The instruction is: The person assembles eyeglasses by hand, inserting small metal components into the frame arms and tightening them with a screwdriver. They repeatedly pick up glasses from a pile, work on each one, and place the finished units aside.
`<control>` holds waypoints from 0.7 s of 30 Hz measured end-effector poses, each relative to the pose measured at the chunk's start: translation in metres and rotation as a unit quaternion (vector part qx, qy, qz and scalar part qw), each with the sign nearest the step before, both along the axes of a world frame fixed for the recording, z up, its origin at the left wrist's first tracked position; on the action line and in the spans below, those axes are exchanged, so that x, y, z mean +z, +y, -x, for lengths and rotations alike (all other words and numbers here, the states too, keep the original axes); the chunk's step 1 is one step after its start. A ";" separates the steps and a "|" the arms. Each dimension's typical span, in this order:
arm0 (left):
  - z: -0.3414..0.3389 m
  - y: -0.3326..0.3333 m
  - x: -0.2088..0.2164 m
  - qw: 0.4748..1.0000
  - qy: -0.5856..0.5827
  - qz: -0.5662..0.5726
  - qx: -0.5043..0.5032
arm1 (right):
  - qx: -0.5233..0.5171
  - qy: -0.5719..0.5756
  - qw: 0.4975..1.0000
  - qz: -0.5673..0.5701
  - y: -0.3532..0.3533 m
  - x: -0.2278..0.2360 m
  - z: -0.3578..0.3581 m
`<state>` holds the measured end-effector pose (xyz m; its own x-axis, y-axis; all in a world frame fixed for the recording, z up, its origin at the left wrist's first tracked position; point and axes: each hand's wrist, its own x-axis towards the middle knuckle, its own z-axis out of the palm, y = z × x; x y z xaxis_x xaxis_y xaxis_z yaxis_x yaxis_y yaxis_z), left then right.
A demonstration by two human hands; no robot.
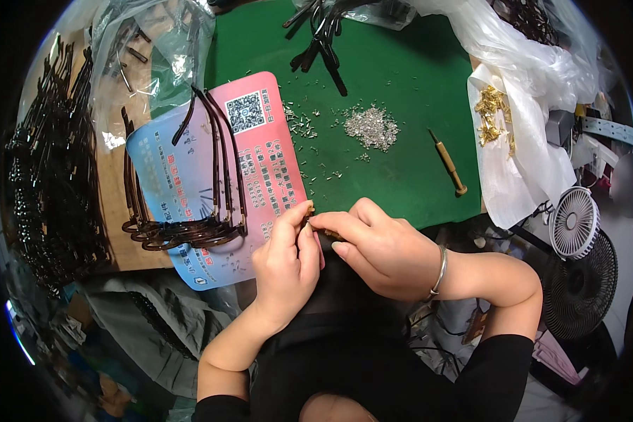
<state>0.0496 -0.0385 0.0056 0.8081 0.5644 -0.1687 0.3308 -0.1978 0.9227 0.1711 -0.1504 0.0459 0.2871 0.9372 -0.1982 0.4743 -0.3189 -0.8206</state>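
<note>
Both hands meet at the near edge of the green mat. My left hand (286, 268) is closed in a pinch, with a small golden-brown piece (310, 210) showing at its fingertips. Against it, my right hand (387, 247) is closed too, its fingers curled and the index tip at the same piece. The fingers hide most of what they hold, so its kind cannot be made out. To the left, a stack of dark brown eyeglass frames (183, 234) rests on a pink and blue printed mat (283, 151), temples pointing away.
A heap of tiny silver screws (373, 129) lies on the green mat (401, 63). Right of it are a brass screwdriver (451, 169) and gold metal parts (493, 116) on white plastic. Many dark frames (56, 169) lie far left; fans (574, 223) stand at right.
</note>
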 end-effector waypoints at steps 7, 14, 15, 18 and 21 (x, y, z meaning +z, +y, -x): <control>-0.001 0.001 -0.009 0.984 -0.056 -0.169 -0.017 | 0.015 -0.031 0.998 0.056 0.002 0.007 -0.001; 0.002 0.003 -0.007 0.990 -0.017 -0.138 -0.033 | 0.045 0.128 0.984 0.116 0.012 0.004 -0.019; 0.000 0.003 -0.006 0.988 -0.024 -0.147 -0.033 | 0.047 0.121 0.985 0.118 0.013 0.005 -0.019; -0.001 0.006 -0.007 0.983 -0.039 -0.173 -0.039 | 0.053 0.109 0.984 0.130 0.016 0.004 -0.016; -0.002 0.007 -0.007 0.983 -0.046 -0.174 -0.044 | 0.057 0.105 0.979 0.164 0.019 0.007 -0.015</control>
